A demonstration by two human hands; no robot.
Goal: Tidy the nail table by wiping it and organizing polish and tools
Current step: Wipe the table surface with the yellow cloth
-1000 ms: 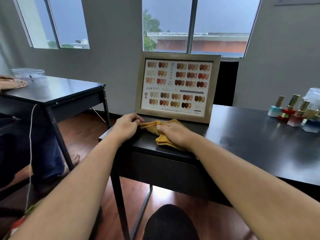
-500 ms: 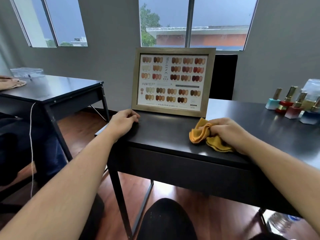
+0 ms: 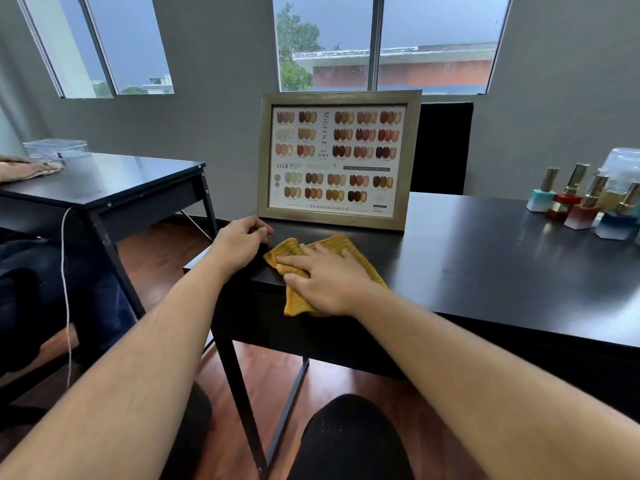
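Observation:
A yellow cloth (image 3: 349, 247) lies flat near the left front corner of the black nail table (image 3: 485, 258), one corner hanging over the front edge. My right hand (image 3: 322, 278) presses down on it with fingers spread. My left hand (image 3: 239, 242) rests curled on the table's left corner, just left of the cloth. A framed nail colour chart (image 3: 337, 159) stands upright right behind both hands. Several polish bottles (image 3: 581, 206) with gold caps stand grouped at the far right.
A clear plastic container (image 3: 623, 168) stands behind the bottles. A second black table (image 3: 114, 188) is to the left with a clear box (image 3: 55, 148) and another person's hand on it. A black chair back (image 3: 443, 147) is behind the chart. My knee (image 3: 349, 438) is below the table.
My right hand slid the cloth right along the table, then back left to the front corner, and now lies flat on it. My left hand stayed on the corner.

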